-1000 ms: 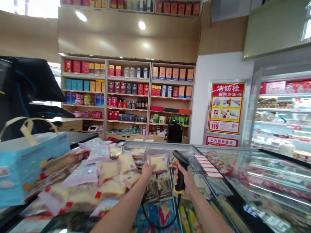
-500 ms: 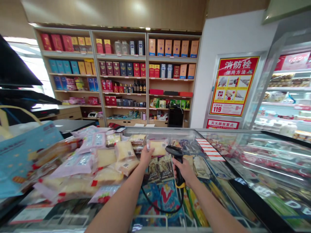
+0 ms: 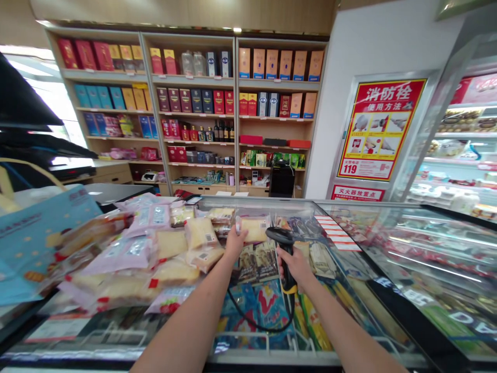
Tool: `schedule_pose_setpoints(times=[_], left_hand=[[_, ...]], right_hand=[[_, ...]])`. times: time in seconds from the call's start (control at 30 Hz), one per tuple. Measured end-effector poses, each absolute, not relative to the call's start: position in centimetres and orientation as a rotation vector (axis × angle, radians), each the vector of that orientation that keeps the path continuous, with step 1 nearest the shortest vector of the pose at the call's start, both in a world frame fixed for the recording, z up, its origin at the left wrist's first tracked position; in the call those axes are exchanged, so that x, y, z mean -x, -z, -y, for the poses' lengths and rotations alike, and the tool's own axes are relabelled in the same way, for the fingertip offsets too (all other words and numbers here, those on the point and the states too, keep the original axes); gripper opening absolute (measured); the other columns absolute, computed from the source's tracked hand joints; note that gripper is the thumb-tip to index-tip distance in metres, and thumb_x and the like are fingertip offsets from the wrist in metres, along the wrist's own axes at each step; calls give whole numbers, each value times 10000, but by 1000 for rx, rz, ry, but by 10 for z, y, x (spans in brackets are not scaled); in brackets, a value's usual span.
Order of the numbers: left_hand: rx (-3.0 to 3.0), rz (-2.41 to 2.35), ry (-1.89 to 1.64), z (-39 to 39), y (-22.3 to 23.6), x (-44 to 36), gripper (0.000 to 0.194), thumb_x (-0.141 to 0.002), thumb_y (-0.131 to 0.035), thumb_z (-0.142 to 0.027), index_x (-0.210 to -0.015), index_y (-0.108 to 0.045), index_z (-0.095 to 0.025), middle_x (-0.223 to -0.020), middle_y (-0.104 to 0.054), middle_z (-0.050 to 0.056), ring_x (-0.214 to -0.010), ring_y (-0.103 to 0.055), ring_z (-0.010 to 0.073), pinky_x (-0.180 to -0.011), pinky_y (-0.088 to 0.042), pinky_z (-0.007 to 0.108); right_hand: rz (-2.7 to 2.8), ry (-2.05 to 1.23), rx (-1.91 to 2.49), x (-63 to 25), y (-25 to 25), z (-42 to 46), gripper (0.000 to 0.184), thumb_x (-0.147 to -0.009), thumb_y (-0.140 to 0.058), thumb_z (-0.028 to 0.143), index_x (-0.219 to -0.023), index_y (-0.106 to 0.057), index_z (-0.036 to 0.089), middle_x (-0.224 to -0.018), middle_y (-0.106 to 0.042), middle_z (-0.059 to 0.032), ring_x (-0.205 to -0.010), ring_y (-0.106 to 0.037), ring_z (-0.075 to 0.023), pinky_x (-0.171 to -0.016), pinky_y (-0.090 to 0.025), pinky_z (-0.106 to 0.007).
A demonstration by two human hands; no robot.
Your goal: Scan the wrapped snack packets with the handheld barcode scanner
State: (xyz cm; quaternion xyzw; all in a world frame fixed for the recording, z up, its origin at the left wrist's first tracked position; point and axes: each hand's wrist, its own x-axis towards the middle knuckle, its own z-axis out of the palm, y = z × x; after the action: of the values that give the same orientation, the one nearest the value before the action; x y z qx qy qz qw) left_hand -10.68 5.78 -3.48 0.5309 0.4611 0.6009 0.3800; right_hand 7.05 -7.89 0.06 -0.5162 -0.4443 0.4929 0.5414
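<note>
One pale packet (image 3: 254, 229), in the head view, is pinched at its left end by the left hand (image 3: 235, 242) over the freezer (image 3: 272, 357), just left of the scanner (image 3: 280, 235) that the right hand (image 3: 297, 267) grips. Keeping its label (image 3: 264, 225) flat and facing the scanner should help; finger pressure is hard to tell.

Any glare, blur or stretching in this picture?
Head view, right: light streaks glare on the freezer glass, and the fire-hydrant poster leans, probably lens distortion; head view, left: the window is washed out and the blue carrier bag soft; head view, centre: the barcode scanner looks sharper.
</note>
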Motion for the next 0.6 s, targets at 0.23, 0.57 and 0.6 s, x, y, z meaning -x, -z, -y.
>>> schedule_pose_setpoints(times=[0.23,0.57,0.6], left_hand=[[-1350,-1167,-1503,-53,30,105,489,-657,-770,-336,-1084,-637,-138,-883,-716,82,-865,-674,233,-816,-543,370],[-1315,-1205,-1501,-64,34,108,315,-676,-702,-275,-956,-635,-145,-862,-716,65,-845,-677,231,-813,-544,359],[-1312,-1204,-1488,-66,34,106,286,-684,-689,-259,-942,-636,-149,-859,-719,64,-842,-680,228,-807,-546,348]], right_hand=[[1066,-1186,1246,-69,-1,80,423,-642,-688,571,-564,-510,195,-378,-497,44,-315,-446,-94,-369,-419,-234],[953,-1233,1190,-70,-1,76,401,-677,-712,527,-574,-512,194,-383,-497,42,-319,-445,-97,-354,-417,-233],[915,-1238,1179,-71,-3,75,387,-682,-718,509,-584,-512,196,-387,-494,46,-318,-442,-98,-346,-412,-233]])
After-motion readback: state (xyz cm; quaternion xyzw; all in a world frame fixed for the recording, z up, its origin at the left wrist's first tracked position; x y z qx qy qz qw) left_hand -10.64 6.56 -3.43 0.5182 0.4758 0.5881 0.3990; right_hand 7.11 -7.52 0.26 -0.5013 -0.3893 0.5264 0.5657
